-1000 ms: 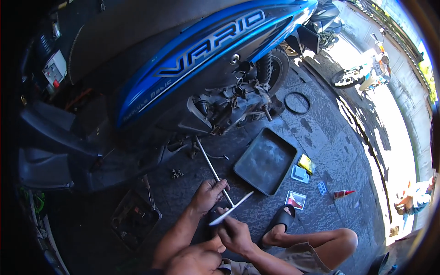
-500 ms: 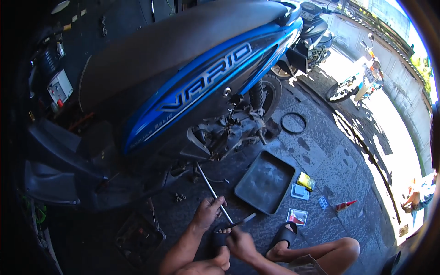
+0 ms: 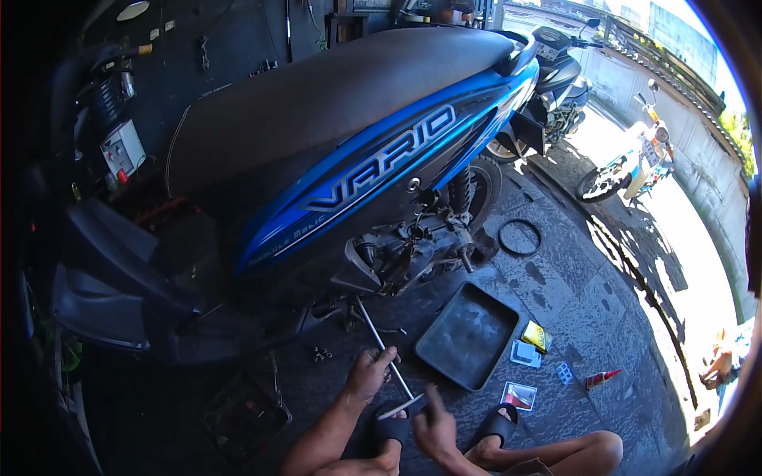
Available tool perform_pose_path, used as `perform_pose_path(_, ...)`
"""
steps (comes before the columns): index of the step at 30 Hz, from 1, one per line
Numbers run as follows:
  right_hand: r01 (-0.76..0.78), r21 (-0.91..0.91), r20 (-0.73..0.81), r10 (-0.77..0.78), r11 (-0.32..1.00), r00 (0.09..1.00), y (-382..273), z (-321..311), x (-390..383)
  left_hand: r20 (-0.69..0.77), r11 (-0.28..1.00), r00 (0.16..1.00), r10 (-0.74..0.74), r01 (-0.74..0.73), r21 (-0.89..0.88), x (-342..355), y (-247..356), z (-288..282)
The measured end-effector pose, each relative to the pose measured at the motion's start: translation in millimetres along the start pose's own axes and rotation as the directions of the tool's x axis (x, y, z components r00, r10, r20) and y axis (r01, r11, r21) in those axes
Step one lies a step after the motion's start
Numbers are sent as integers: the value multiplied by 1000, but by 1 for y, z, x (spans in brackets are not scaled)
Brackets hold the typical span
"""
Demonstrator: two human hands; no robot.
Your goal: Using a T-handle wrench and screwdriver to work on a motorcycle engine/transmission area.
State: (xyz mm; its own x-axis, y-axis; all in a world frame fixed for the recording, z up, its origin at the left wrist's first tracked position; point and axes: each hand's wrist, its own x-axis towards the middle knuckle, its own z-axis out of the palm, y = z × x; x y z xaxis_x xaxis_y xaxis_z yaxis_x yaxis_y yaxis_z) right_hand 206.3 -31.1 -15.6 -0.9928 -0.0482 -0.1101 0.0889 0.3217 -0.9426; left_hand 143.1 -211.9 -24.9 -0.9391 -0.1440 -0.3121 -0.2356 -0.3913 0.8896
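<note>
My left hand (image 3: 370, 373) is closed around the shaft of a long metal T-handle tool (image 3: 371, 324), whose far end reaches under the blue and black scooter (image 3: 349, 174), below its exposed engine (image 3: 405, 254). Beside the right end of the tool's crossbar is my right hand (image 3: 435, 432), one finger raised; motion blurs it, so I cannot tell whether it grips. Small metal parts (image 3: 321, 353) lie left of the shaft, and a black tray (image 3: 467, 337) to its right.
Small packets (image 3: 533, 337), a red tube (image 3: 603, 379) and a black ring (image 3: 520, 236) lie on the floor. A dark toolbox (image 3: 242, 416) is at left. My sandalled feet (image 3: 492, 428) are below. Motorbikes (image 3: 627, 170) stand behind; someone (image 3: 722, 365) is partly visible at far right.
The view has tilted upward, so the scene sits lower in frame. My right hand and the crossbar have moved in a turning motion, while my left hand stays on the shaft.
</note>
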Motion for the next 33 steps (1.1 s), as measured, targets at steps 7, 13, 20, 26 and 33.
perform_pose_path(7,147,103,39,-152,984,988,-14,-5,7,-8,996,997,74,-73,48,0,9,-1)
perform_pose_path(13,-13,-88,98,22,996,995,-5,0,20,-50,975,990,128,-117,189,10,-6,1)
perform_pose_path(20,-113,138,329,63,984,942,-1,-5,40,-62,963,979,196,-180,200,7,0,0)
perform_pose_path(26,-406,808,448,4,427,894,7,37,56,-400,664,556,729,-433,609,2,20,43)
perform_pose_path(33,-291,951,299,-71,102,952,6,65,27,584,-15,725,365,-623,782,-18,60,148)
